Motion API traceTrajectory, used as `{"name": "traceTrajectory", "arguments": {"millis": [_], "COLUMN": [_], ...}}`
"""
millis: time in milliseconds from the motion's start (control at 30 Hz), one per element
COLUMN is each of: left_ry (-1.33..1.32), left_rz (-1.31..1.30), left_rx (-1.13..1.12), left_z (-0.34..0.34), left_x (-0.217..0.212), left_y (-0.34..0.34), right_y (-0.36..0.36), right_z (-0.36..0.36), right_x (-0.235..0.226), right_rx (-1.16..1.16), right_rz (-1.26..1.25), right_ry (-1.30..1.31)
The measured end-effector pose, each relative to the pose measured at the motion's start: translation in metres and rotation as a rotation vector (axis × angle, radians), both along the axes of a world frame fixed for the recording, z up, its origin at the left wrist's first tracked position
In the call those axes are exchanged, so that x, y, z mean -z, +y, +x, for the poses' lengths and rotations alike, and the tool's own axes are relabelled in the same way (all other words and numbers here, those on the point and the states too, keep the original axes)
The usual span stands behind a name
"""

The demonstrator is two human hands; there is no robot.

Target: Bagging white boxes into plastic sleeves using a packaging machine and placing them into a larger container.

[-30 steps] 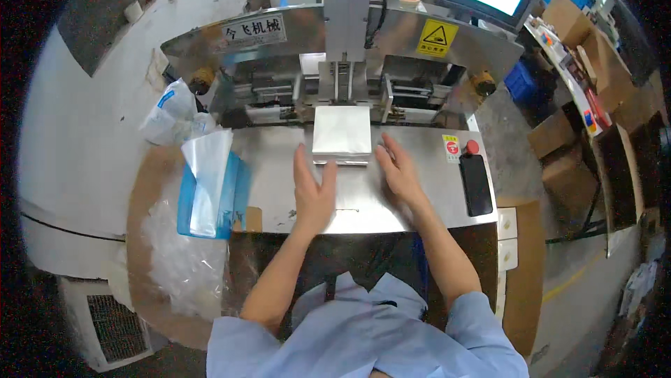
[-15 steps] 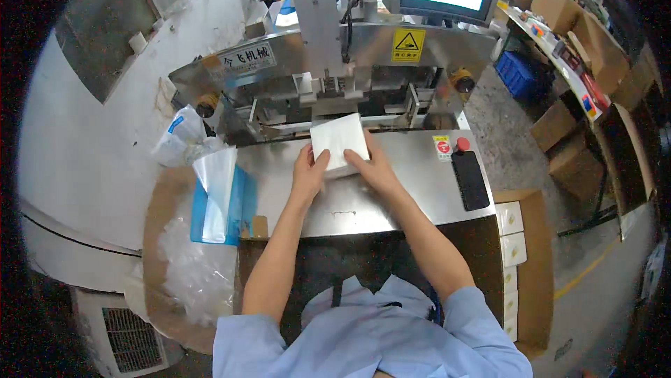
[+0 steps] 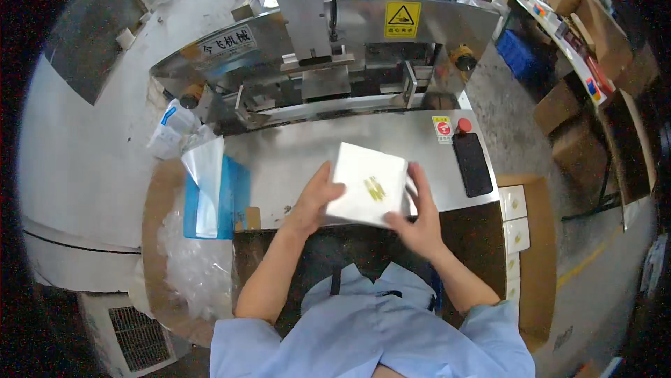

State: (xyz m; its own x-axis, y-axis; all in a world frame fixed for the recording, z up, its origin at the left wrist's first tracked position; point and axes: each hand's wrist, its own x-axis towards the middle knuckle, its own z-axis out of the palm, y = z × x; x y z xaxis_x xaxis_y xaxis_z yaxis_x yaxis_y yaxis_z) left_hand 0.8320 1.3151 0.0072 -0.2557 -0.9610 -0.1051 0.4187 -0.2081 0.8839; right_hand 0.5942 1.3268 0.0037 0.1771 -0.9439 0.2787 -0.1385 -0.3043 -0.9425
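Between my two hands is a white square pack [image 3: 360,175] with a small green-gold print on its upper face; it looks like paper napkins. It is tilted, above the front edge of the metal worktable [image 3: 293,161]. The fingers of my left hand [image 3: 312,201] close on the pack's left side. On the opposite side my right hand [image 3: 421,218] grips it, thumb at the near corner and fingers along the right edge. The pack hides some of the fingertips. Beyond the table stands a metal machine [image 3: 327,81] with an upright column and a front slot.
To the left, a blue holder [image 3: 237,193] carries clear plastic bags [image 3: 207,189], beside a carton [image 3: 162,196] of crumpled plastic film. A black phone [image 3: 472,165] and red button [image 3: 464,125] occupy the table's right side. Similar white packs [image 3: 516,234] fill a carton [image 3: 538,259] at right.
Both hands have brought the white pack back from the machine toward my body and a little right. Its printed face now shows. The machine's lower head parts have changed position, and the view has shifted.
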Motion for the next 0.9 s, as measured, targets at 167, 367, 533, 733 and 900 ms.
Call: {"name": "traceTrajectory", "arguments": {"millis": [167, 367, 533, 733, 900], "left_ry": [-0.460, -1.715, -1.593, -1.461, -1.114], "left_rz": [-0.156, -0.201, -0.271, -0.212, -0.316], "left_rx": [0.062, -0.077, 0.153, 0.014, -0.072], "left_z": [-0.023, 0.039, 0.099, 0.081, 0.061], "left_x": [-0.004, 0.044, 0.079, 0.068, 0.010], "left_y": [-0.040, -0.157, -0.208, -0.197, -0.104], "right_y": [-0.005, 0.024, 0.091, 0.181, 0.221], "right_z": [-0.036, -0.179, -0.311, -0.402, -0.452], "right_x": [0.024, 0.030, 0.039, 0.143, 0.227], "right_rx": [-0.008, 0.500, 0.948, 1.228, 1.321], "right_rz": [0.667, 0.397, 0.288, 0.520, 0.652], "right_ry": [-0.569, -0.529, -0.431, -0.422, -0.652]}}
